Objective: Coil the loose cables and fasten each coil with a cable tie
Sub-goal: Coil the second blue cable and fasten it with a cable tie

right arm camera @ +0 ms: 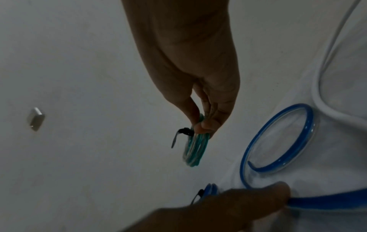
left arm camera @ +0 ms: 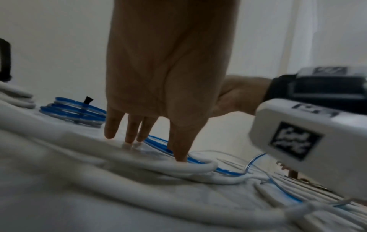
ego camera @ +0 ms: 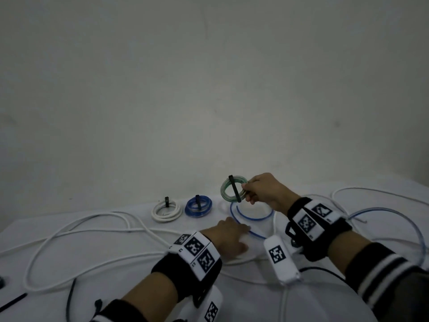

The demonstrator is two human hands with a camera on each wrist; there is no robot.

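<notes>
My right hand (ego camera: 249,191) pinches a green coil (ego camera: 226,188) bound with a black cable tie (ego camera: 234,188) and holds it upright above the table, near the back wall. The right wrist view shows thumb and fingers (right arm camera: 206,125) gripping the green coil (right arm camera: 195,150) at its top. My left hand (ego camera: 232,231) lies flat with straight fingers (left arm camera: 178,146) pressing on a loose blue cable (ego camera: 251,218) and a white cable (left arm camera: 178,168). A tied blue coil (ego camera: 198,208) and a tied white coil (ego camera: 166,210) lie to the left of the green one.
Loose white cables (ego camera: 76,240) loop over the white table's left side. More clear and blue-tinted cable (ego camera: 390,212) sprawls at the right. A black cable tie (ego camera: 14,300) lies at the front left edge. The wall stands just behind the coils.
</notes>
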